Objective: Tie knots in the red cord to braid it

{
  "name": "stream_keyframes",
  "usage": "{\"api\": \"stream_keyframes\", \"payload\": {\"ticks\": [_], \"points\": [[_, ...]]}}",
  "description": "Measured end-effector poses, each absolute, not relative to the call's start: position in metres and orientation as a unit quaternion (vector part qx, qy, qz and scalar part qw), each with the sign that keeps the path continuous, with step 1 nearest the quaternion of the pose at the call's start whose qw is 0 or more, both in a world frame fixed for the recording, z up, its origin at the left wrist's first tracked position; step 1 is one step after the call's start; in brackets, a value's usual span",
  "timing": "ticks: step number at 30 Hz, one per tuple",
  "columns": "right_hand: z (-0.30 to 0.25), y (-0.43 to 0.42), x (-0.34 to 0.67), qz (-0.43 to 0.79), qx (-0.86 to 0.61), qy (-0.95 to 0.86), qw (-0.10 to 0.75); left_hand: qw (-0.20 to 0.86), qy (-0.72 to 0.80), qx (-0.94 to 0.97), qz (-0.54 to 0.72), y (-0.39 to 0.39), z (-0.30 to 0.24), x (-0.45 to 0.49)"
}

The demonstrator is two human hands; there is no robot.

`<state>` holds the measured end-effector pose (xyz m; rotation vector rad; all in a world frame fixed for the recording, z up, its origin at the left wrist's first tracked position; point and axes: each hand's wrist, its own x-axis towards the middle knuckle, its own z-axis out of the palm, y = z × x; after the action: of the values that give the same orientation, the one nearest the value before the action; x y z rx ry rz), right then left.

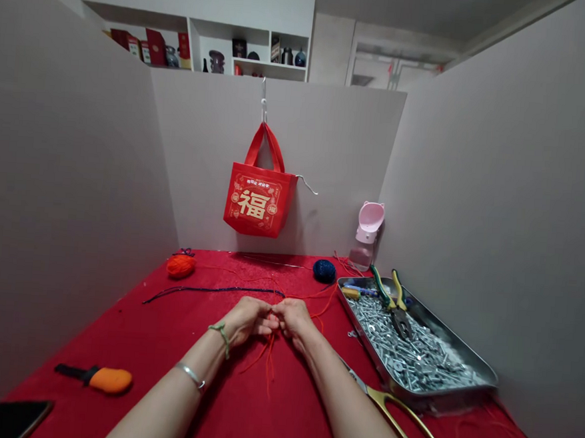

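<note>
My left hand [251,319] and my right hand [291,318] meet over the middle of the red cloth, fingertips pinched together on red cord [269,364]. Loose ends of the cord hang toward me below the fingers, and more strands run off to the right. The exact spot where the fingers grip is partly hidden. Just beyond the hands lies a dark blue braided cord [217,288]. An orange-red yarn ball [181,266] sits at the far left, and a dark blue yarn ball [324,270] at the far right.
A metal tray [377,358] of screws, with pliers [395,305] on top, stands at right. Gold-handled scissors [398,420] lie by my right forearm. At left are an orange-handled tool [111,380] and a dark phone-like slab [10,419]. A red bag [258,203] hangs behind.
</note>
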<state>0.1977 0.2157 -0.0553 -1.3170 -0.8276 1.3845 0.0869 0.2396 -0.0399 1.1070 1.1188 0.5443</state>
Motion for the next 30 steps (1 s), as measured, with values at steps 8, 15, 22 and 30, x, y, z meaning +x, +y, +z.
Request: {"api": "stream_keyframes", "payload": {"ticks": [8,15,22,30], "points": [[-0.06,0.217,0.2,0.579,-0.54,-0.359,0.494,0.646,0.501,0.516,0.256,0.246,-0.044,0.081],[-0.064,0.221,0.197,0.568,-0.556,-0.383,0.47,0.644,0.491,0.526,0.259,0.249,-0.047,0.079],[-0.061,0.212,0.2,0.569,-0.54,-0.417,0.459,0.625,0.502,0.5,0.329,0.248,-0.051,0.083],[-0.061,0.213,0.206,0.422,-0.577,-0.559,0.422,0.651,0.542,0.446,0.29,0.255,-0.052,0.083]]}}
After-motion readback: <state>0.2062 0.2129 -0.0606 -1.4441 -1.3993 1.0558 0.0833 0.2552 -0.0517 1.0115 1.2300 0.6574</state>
